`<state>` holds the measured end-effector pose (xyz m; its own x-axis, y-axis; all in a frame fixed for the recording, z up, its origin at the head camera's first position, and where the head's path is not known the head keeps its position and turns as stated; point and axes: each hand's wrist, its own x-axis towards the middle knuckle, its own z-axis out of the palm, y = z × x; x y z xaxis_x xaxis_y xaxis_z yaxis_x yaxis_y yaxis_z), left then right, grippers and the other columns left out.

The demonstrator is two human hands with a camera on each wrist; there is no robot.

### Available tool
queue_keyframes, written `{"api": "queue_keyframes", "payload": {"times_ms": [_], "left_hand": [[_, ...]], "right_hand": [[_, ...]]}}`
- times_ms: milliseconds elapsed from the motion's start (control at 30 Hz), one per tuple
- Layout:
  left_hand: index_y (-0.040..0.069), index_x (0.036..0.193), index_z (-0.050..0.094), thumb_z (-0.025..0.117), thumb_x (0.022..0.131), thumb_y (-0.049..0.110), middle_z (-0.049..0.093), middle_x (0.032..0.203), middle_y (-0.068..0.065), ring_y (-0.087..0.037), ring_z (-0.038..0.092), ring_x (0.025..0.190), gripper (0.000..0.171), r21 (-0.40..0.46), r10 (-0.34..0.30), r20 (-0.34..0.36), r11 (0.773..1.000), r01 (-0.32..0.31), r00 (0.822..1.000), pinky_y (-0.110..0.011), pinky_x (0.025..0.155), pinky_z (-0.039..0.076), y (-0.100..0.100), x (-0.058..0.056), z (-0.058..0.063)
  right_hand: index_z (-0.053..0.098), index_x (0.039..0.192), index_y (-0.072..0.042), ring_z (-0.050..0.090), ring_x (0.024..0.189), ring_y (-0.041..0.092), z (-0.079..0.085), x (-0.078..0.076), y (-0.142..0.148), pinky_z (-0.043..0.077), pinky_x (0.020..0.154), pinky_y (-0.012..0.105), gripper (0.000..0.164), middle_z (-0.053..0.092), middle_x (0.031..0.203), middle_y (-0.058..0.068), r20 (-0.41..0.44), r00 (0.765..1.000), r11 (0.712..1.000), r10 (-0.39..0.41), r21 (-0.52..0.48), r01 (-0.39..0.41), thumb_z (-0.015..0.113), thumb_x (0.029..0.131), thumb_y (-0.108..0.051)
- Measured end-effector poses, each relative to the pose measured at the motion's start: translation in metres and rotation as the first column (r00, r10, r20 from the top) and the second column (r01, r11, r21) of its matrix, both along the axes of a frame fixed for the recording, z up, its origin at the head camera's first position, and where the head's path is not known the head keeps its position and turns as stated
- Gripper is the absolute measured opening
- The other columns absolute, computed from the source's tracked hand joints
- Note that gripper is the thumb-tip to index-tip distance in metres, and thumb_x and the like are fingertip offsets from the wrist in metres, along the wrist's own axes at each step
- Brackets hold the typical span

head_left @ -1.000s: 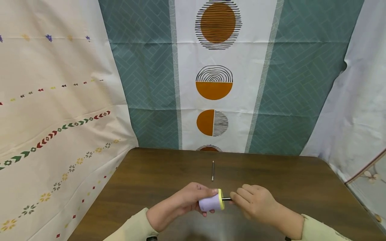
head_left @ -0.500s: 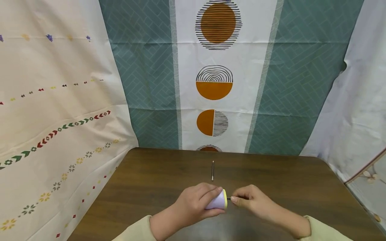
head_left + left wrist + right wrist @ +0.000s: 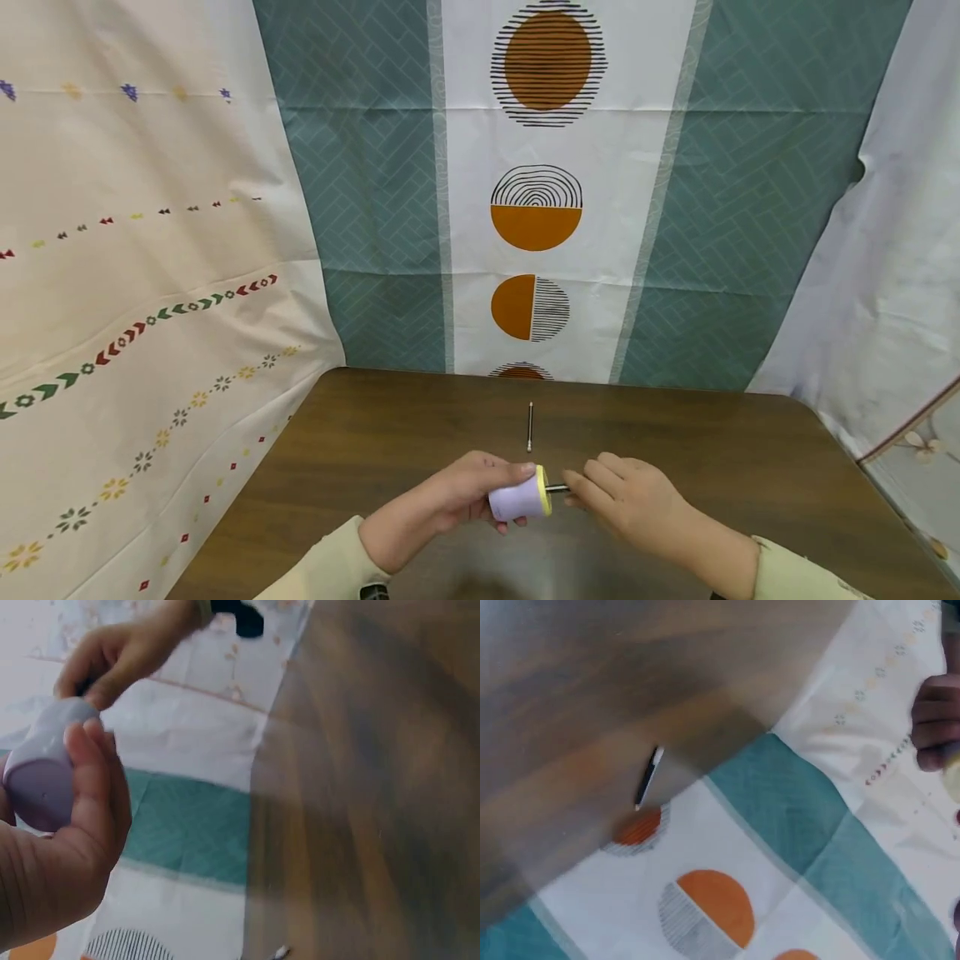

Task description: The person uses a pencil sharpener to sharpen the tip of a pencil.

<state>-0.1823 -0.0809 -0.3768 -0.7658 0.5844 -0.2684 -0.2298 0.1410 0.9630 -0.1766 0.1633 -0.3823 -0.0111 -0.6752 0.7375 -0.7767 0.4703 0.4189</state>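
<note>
In the head view, my left hand [image 3: 461, 496] holds a lavender pencil sharpener [image 3: 516, 500] with a yellow rim, lying on its side above the table. A dark pencil [image 3: 557, 488] enters the yellow end; most of it is hidden by my right hand [image 3: 630, 504], whose fingers pinch it. The left wrist view shows the round lavender base of the sharpener [image 3: 41, 793] with my left fingers [image 3: 90, 780] curled round it, and my right hand [image 3: 124, 656] beyond. At the edge of the right wrist view my left hand [image 3: 936, 724] appears, partly cut off.
A second dark pencil [image 3: 530, 427] with a pale end lies on the brown wooden table [image 3: 675, 433], beyond my hands. A patterned cloth [image 3: 532, 225] hangs behind the table, with pale cloths [image 3: 187, 275] at the left and right sides.
My left hand turned palm-down over the sharpener half a second ago and has rolled back, showing its side again. The right hand turned at the pencil too. The pencil on the table stays put.
</note>
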Motion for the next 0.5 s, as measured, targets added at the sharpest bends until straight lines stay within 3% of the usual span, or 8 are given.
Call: {"api": "queue_keyframes", "payload": {"times_ms": [100, 200, 300, 333, 367, 400, 433, 500], "left_hand": [[-0.012, 0.115, 0.068, 0.062, 0.102, 0.031, 0.067, 0.083, -0.003, -0.008, 0.066, 0.067, 0.045, -0.003, -0.027, 0.025, 1.0, 0.027, 0.999, -0.019, 0.054, 0.054, 0.004, 0.005, 0.004], [-0.009, 0.112, 0.072, 0.071, 0.095, 0.024, 0.069, 0.085, -0.006, -0.01, 0.063, 0.068, 0.037, -0.031, 0.024, -0.162, 0.999, -0.029, 0.986, -0.022, 0.053, 0.054, 0.009, 0.01, 0.006], [-0.005, 0.11, 0.075, 0.08, 0.088, 0.021, 0.074, 0.091, -0.012, -0.007, 0.06, 0.07, 0.034, -0.069, 0.053, -0.483, 0.993, -0.099, 0.874, -0.02, 0.056, 0.053, 0.012, 0.013, 0.002], [-0.003, 0.11, 0.075, 0.083, 0.086, 0.021, 0.075, 0.094, -0.012, -0.006, 0.061, 0.072, 0.035, -0.093, 0.026, -0.628, 0.99, -0.108, 0.778, -0.018, 0.058, 0.053, 0.013, 0.013, -0.001], [-0.002, 0.109, 0.075, 0.086, 0.083, 0.023, 0.076, 0.096, -0.012, -0.006, 0.063, 0.074, 0.037, -0.12, -0.016, -0.771, 0.985, -0.121, 0.637, -0.016, 0.061, 0.054, 0.012, 0.014, -0.005], [0.0, 0.11, 0.075, 0.088, 0.08, 0.026, 0.077, 0.098, -0.011, -0.006, 0.065, 0.076, 0.041, -0.144, -0.067, -0.894, 0.979, -0.144, 0.443, -0.015, 0.064, 0.055, 0.012, 0.013, -0.009], [0.0, 0.11, 0.075, 0.09, 0.078, 0.029, 0.077, 0.099, -0.009, -0.005, 0.067, 0.078, 0.045, -0.152, -0.111, -0.969, 0.972, -0.179, 0.221, -0.013, 0.068, 0.055, 0.011, 0.012, -0.013], [0.002, 0.111, 0.074, 0.093, 0.074, 0.036, 0.077, 0.099, -0.005, -0.006, 0.07, 0.084, 0.053, -0.123, -0.176, -0.963, 0.96, -0.25, -0.206, -0.012, 0.076, 0.057, 0.009, 0.009, -0.019]], "right_hand": [[0.065, 0.08, -0.008, 0.043, 0.056, 0.007, -0.002, -0.002, -0.002, 0.038, 0.047, 0.011, 0.037, 0.051, 0.065, -0.006, -0.111, 0.991, 0.996, 0.075, -0.044, -0.081, 0.047, 0.11, -0.022], [0.063, 0.078, -0.008, 0.043, 0.054, 0.005, -0.005, -0.001, -0.001, 0.039, 0.047, 0.01, 0.039, 0.053, 0.063, -0.006, -0.02, 0.995, 0.99, 0.097, -0.102, -0.098, 0.046, 0.11, -0.022], [0.063, 0.08, -0.01, 0.043, 0.055, 0.0, -0.01, 0.003, 0.001, 0.039, 0.05, 0.008, 0.038, 0.057, 0.064, -0.008, 0.18, 0.979, 0.985, 0.092, -0.158, -0.064, 0.047, 0.11, -0.028], [0.064, 0.08, -0.011, 0.041, 0.057, -0.003, -0.011, 0.005, 0.002, 0.038, 0.051, 0.008, 0.035, 0.057, 0.065, -0.009, 0.288, 0.953, 0.985, 0.092, -0.168, -0.044, 0.05, 0.108, -0.027], [0.064, 0.08, -0.013, 0.039, 0.057, -0.006, -0.011, 0.008, 0.003, 0.036, 0.051, 0.007, 0.032, 0.055, 0.063, -0.01, 0.42, 0.903, 0.985, 0.097, -0.171, -0.026, 0.053, 0.107, -0.026], [0.065, 0.08, -0.013, 0.038, 0.058, -0.008, -0.011, 0.01, 0.005, 0.035, 0.05, 0.008, 0.031, 0.053, 0.063, -0.012, 0.573, 0.811, 0.985, 0.117, -0.173, -0.02, 0.056, 0.106, -0.025], [0.065, 0.079, -0.011, 0.036, 0.058, -0.009, -0.011, 0.011, 0.006, 0.034, 0.05, 0.01, 0.029, 0.05, 0.062, -0.011, 0.72, 0.675, 0.983, 0.157, -0.182, -0.035, 0.057, 0.105, -0.021], [0.063, 0.078, -0.004, 0.03, 0.055, -0.008, -0.008, 0.013, 0.01, 0.028, 0.045, 0.015, 0.03, 0.043, 0.061, -0.011, 0.943, 0.239, 0.973, 0.231, -0.231, -0.03, 0.058, 0.104, -0.018]]}}
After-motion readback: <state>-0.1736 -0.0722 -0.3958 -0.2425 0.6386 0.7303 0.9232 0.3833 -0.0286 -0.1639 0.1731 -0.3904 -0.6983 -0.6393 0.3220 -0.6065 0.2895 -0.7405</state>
